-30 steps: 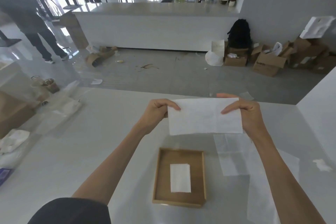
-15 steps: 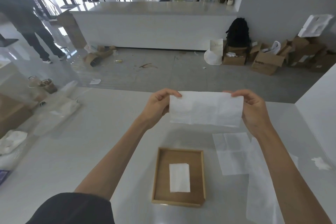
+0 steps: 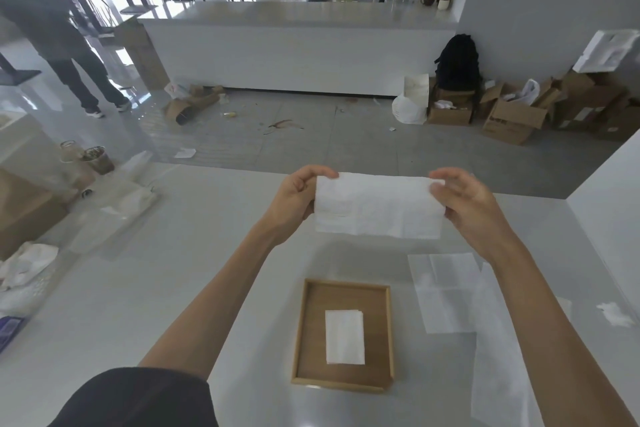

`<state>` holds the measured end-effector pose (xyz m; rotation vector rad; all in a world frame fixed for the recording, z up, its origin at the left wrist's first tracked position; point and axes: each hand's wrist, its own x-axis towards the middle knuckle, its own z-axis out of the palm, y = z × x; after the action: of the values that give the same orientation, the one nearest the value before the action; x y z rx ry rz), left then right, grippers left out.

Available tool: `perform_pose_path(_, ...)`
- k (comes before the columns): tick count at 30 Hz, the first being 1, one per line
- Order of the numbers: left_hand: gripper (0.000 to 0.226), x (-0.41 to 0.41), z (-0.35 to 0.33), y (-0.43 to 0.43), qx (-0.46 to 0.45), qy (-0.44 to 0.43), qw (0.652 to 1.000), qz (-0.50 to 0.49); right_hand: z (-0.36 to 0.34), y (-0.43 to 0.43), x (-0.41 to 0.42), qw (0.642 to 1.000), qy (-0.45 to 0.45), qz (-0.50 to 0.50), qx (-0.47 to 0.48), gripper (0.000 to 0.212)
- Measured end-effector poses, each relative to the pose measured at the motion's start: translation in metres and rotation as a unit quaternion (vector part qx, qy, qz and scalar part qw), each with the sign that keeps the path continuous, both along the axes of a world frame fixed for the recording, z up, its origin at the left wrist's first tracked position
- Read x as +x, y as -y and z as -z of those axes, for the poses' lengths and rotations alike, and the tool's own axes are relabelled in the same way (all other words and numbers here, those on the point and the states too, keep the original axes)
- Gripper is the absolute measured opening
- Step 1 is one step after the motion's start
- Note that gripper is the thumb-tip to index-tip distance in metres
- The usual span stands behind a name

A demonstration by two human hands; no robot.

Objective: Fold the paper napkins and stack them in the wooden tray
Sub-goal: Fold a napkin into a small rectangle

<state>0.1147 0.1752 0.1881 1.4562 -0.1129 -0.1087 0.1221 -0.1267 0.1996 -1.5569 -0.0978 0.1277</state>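
A white paper napkin [image 3: 377, 206], folded into a wide rectangle, is held up in the air above the white table. My left hand [image 3: 294, 199] pinches its upper left corner and my right hand [image 3: 467, 204] pinches its upper right corner. Below them sits the wooden tray [image 3: 304, 333] with a small folded napkin [image 3: 344, 336] lying flat in its middle. Unfolded napkins [image 3: 446, 291] lie on the table to the right of the tray, partly under my right forearm.
A crumpled scrap of paper [image 3: 614, 314] lies at the table's right. Plastic bags [image 3: 117, 208], cups [image 3: 98, 159] and a cardboard box [image 3: 24, 208] crowd the left side. A person [image 3: 52, 28] stands on the floor at far left.
Both hands have lifted the napkin slightly and my right fingers have shifted along its top right corner. The tray and its napkin have not moved.
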Motion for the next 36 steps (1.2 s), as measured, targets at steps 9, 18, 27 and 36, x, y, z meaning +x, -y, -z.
perform_pose_path(9, 0.065, -0.018, 0.004, 0.014, 0.257, 0.046, 0.963, 0.074, -0.096, -0.070, 0.017, 0.866, 0.139, -0.231, -0.421, 0.049)
perform_pose_path(18, 0.028, -0.028, -0.020, 0.060, 0.080, -0.009, 0.992, 0.093, -0.142, -0.080, 0.035, 0.806, 0.138, -0.294, -0.494, 0.047)
perform_pose_path(27, 0.022, -0.033, -0.020, 0.048, -0.017, -0.037, 0.999, -0.017, -0.026, -0.040, -0.001, 0.988, -0.095, -0.092, -0.083, 0.068)
perform_pose_path(36, 0.032, -0.038, -0.018, 0.042, -0.025, -0.079, 0.996, -0.014, 0.002, -0.059, -0.013, 0.999, -0.039, 0.012, -0.003, 0.025)
